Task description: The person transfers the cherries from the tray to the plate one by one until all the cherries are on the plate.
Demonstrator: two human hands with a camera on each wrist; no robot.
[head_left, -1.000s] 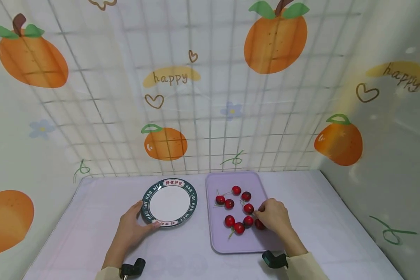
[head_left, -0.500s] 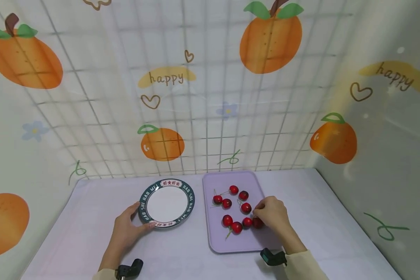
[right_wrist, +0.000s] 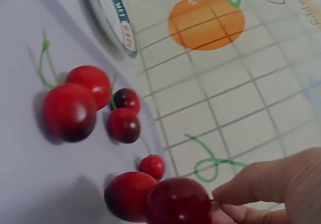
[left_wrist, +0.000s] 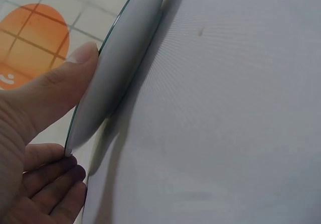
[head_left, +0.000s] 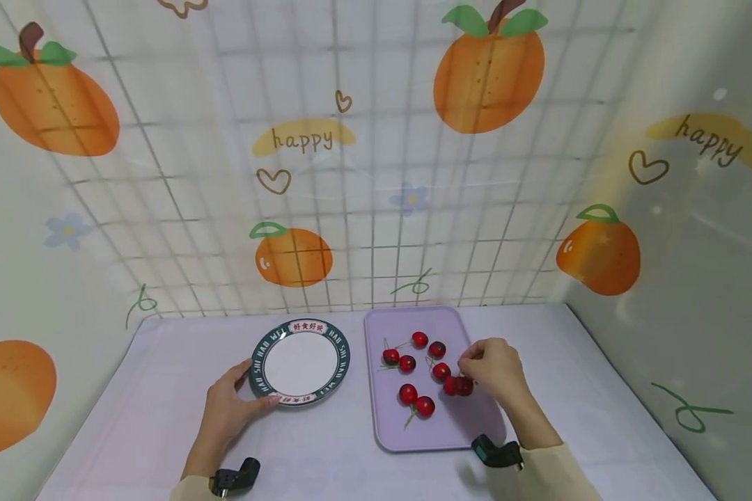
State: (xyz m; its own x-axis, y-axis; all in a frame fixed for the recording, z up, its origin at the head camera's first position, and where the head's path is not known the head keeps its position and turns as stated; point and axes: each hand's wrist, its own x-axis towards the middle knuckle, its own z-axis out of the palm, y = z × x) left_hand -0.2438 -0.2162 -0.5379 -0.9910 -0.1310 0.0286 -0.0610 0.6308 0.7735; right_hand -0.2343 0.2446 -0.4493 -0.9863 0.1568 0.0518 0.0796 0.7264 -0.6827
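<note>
Resting the left hand (head_left: 227, 409) on the plate (head_left: 301, 363), lower centre of the head frame, with thumb and forefinger spread along the rim, probably steadying it. Well apart, at lower right of centre, pinching a stem (right_wrist: 215, 204) with the right hand (head_left: 496, 369), likely sparing the glossy skin of the dark red cherry (right_wrist: 179, 202) below; not showing whether a second cherry (right_wrist: 126, 196), touching it, is hanging too. Seeing other cherries (head_left: 425, 406), round and shiny, lying scattered on a matte, round-cornered lilac tray (head_left: 435, 435). Showing smooth white glaze inside the plate's dark, lettered band.
</note>
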